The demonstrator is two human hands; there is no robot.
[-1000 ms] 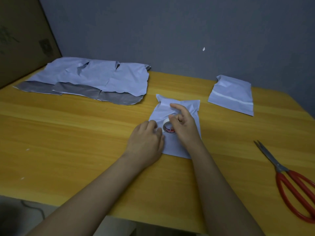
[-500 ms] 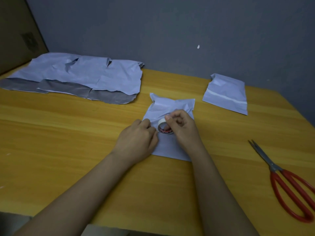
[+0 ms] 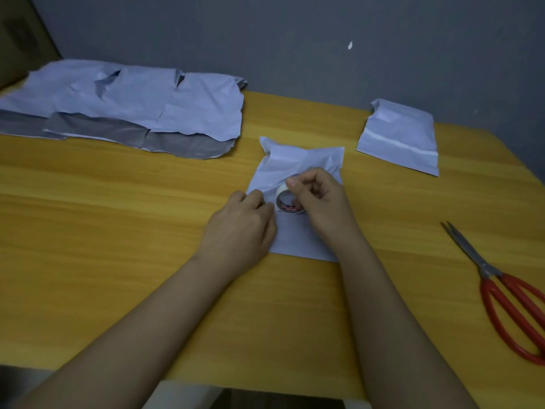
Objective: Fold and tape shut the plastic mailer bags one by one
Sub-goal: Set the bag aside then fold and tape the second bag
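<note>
Head view: the folded mailer bag [image 3: 298,169] lies at table [image 3: 118,231] centre, tape roll [image 3: 287,202] standing on it. The right hand [image 3: 320,199], fingers curled, pinches at the roll's top edge; the left hand [image 3: 240,225], half closed, presses the bag at the roll's 9 o'clock. The thin, slippery film will likely spring open, so pin the fold. Scissors [image 3: 501,290] wait at 4 o'clock.

Dim, flat lighting, soft shadows, mild wide-angle bending and blur at edges.
</note>
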